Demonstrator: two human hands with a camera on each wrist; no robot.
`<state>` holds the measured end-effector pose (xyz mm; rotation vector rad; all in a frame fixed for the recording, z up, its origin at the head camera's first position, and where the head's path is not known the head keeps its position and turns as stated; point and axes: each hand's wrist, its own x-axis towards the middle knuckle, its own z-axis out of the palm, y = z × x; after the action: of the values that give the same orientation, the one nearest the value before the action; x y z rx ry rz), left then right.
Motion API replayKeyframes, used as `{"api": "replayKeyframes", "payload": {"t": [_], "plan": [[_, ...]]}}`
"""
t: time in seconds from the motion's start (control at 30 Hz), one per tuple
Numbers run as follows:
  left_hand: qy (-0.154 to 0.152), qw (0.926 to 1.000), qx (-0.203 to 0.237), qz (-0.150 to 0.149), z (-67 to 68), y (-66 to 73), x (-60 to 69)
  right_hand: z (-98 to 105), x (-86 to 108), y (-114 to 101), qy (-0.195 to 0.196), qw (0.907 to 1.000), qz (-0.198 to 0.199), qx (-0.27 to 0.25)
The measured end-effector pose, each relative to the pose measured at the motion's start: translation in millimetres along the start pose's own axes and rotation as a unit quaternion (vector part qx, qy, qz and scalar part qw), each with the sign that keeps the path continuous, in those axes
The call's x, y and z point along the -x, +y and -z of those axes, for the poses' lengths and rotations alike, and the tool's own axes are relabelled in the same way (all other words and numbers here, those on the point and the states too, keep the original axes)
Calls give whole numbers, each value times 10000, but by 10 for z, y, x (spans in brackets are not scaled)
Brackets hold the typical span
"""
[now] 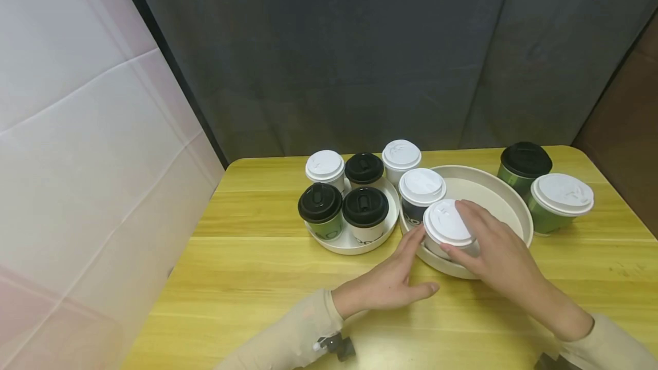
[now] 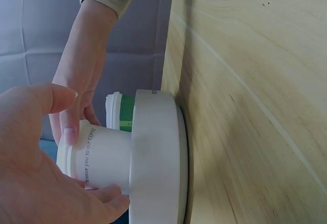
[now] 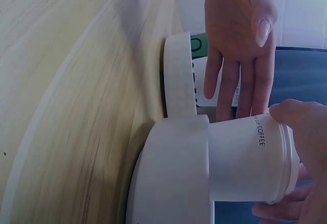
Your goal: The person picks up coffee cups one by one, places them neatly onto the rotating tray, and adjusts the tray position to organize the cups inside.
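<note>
In the head view my right hand (image 1: 501,250) grips a white paper coffee cup (image 1: 446,222) by its white lid, thumb near, fingers on the far side. This cup is upright at the front left of the larger round cream tray (image 1: 506,201); the right wrist view shows printed lettering on its wall (image 3: 245,160). My left hand (image 1: 393,281) is beside the cup's left, fingers stretched out and thumb apart; whether its fingertips touch the cup I cannot tell. Just behind stands a dark cup with a white lid (image 1: 422,187), in the same tray.
At left a smaller round white tray (image 1: 351,249) bears several lidded cups, among them a green cup (image 1: 324,216) with a black lid. A white-lidded cup (image 1: 401,156) stands behind the trays. Right of the larger tray are a black-lidded green cup (image 1: 524,164) and a white-lidded green cup (image 1: 557,204).
</note>
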<state>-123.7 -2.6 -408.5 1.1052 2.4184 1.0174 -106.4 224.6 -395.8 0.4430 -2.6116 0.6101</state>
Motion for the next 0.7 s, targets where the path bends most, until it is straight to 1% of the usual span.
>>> {"api": "replayKeyframes", "payload": {"t": [0.27, 0.3, 0.4, 0.47, 0.53, 0.6, 0.7], "plan": [[75, 10000, 9, 30, -4, -13, 18, -1, 9, -10, -44, 9999, 71, 147], [70, 10000, 7, 69, 0, -10, 20, 0, 12, -10, -57, 9998, 59, 157], [11, 9995, -38, 313, 26, 8, 30, 12, 25, -2, -124, 9997, -6, 217], [-56, 9987, -122, 502, 55, 31, 43, 35, 38, 7, -165, 9995, -116, 231], [-171, 9972, -297, 669, 83, 58, 65, 71, 57, 25, -191, 9993, -236, 218], [-325, 9953, -479, 773, 104, 91, 88, 119, 82, 51, -190, 9991, -335, 157], [-582, 9911, -869, 827, 109, 151, 126, 187, 149, 123, -192, 9992, -337, 86]]}}
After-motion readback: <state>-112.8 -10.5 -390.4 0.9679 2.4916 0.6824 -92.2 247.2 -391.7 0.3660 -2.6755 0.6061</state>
